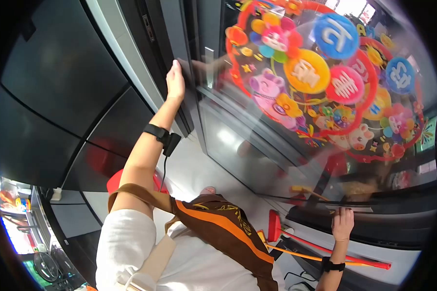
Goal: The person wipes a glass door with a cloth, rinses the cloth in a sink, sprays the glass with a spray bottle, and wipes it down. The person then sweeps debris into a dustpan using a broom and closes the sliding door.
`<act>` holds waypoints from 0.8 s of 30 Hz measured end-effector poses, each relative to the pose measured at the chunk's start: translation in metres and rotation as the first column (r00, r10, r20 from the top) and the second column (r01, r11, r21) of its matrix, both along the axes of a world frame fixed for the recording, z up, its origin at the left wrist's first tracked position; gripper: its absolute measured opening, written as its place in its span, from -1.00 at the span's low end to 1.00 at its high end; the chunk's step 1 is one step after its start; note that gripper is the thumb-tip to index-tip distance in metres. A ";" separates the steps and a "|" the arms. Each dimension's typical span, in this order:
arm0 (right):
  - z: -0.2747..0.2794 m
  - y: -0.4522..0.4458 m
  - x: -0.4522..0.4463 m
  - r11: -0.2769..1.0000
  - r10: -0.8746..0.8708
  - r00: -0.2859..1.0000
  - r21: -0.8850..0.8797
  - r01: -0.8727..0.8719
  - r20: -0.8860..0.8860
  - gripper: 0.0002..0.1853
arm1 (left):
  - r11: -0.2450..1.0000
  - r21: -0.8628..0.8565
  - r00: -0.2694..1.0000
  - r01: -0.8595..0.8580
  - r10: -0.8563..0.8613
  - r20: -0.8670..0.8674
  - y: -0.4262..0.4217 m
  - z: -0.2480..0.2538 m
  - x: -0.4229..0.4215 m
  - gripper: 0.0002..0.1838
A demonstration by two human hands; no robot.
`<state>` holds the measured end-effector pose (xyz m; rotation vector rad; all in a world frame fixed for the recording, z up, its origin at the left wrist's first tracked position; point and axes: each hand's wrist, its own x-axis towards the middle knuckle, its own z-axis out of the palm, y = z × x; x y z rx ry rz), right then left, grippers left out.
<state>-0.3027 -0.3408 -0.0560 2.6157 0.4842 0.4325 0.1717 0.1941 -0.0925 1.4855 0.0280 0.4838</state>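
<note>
My left hand (pixel 176 81) lies against the dark upright edge of a framed glass door (pixel 195 104), fingers stretched and partly turned from view. My right hand (pixel 343 224) is at the opposite side of the door, its fingertips hooked over the dark frame beside a flat metal pull strip (pixel 357 209). Another pale pull strip (pixel 209 68) sits on the frame near my left hand. Colourful stickers (pixel 306 72) with round characters, flowers and cartoon animals cover the glass, which also carries reflections.
Dark glossy cabinet panels (pixel 48 97) stand on the left. A red-headed brush (pixel 274 225) with a red pole and an orange pole lie near my right arm. Behind my left arm shows a red object (pixel 115 181). Pale floor (pixel 189 169) lies below, and a bag strap (pixel 141 191) crosses my arm.
</note>
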 end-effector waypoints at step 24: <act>-0.007 -0.045 -0.088 0.462 -0.884 0.361 0.448 0.765 0.296 -0.45 | 0.843 0.535 0.774 -0.060 -0.299 0.558 -0.169 -0.005 -0.128 -0.50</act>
